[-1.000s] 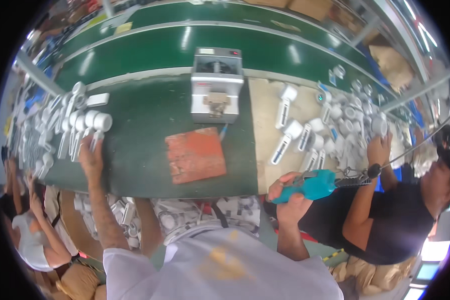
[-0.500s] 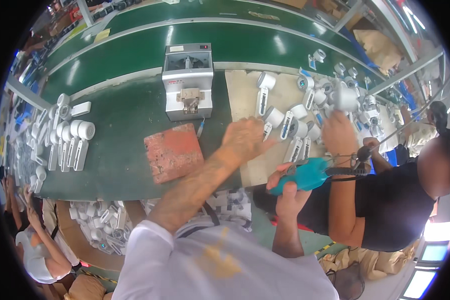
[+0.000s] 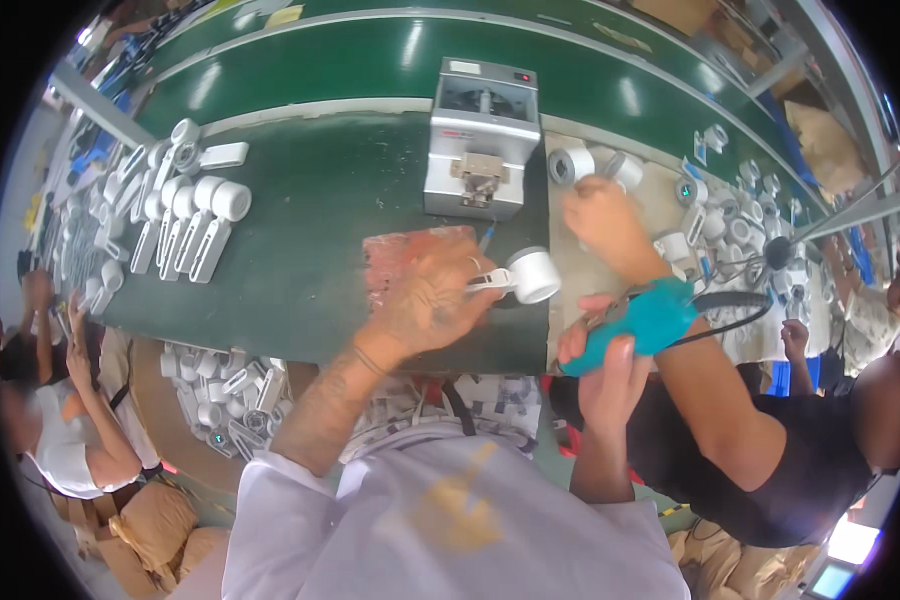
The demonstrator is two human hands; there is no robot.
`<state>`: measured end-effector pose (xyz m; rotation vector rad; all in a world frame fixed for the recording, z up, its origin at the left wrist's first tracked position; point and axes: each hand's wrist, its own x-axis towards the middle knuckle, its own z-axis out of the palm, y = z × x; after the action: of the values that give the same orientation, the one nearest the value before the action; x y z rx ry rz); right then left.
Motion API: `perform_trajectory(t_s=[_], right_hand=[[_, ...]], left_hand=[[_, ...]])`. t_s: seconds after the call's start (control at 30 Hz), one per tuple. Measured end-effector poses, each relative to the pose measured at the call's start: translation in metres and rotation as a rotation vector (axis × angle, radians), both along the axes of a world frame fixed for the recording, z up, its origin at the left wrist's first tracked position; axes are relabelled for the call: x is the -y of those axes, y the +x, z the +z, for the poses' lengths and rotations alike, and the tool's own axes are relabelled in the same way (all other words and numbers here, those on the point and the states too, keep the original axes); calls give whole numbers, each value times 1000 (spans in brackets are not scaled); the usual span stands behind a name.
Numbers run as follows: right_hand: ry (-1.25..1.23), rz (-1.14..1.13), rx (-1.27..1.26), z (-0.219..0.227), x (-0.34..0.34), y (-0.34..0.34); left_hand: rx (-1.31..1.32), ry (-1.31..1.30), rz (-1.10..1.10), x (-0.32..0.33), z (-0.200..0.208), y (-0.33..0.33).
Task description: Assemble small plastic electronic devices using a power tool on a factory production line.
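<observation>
While both hands [image 3: 432, 298] are full (right: teal driver [image 3: 638, 325]), the left's white device [image 3: 533, 275] is round-headed, perhaps slotted.

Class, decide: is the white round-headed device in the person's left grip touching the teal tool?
Apart. The head view shows bench surface between the white round-headed device and the teal tool.
</observation>
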<state>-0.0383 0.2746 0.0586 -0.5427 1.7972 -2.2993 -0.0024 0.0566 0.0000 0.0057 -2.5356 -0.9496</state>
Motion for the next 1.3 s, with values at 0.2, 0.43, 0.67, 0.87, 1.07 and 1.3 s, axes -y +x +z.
perform_trajectory(t_s=[0.2, 0.43, 0.67, 0.87, 1.07, 1.3], right_hand=[[-179, 35, -172, 0, 105, -80], [-137, -17, -394, -5, 182, -112], [-128, 24, -311, -14, 185, -110], [-134, 31, -251, -4, 164, -86], [-131, 71, -237, -4, 157, -79], [-26, 57, -293, -14, 157, -78]], left_hand=[[56, -77, -86, 48, 7, -3], [-89, -143, -84, 54, 3, 6], [-71, -164, 9, 52, -12, 3], [-35, -103, -38, 55, -7, 2], [-1, -51, -57, 55, -1, 3], [4, -77, -50, 54, -1, 3]])
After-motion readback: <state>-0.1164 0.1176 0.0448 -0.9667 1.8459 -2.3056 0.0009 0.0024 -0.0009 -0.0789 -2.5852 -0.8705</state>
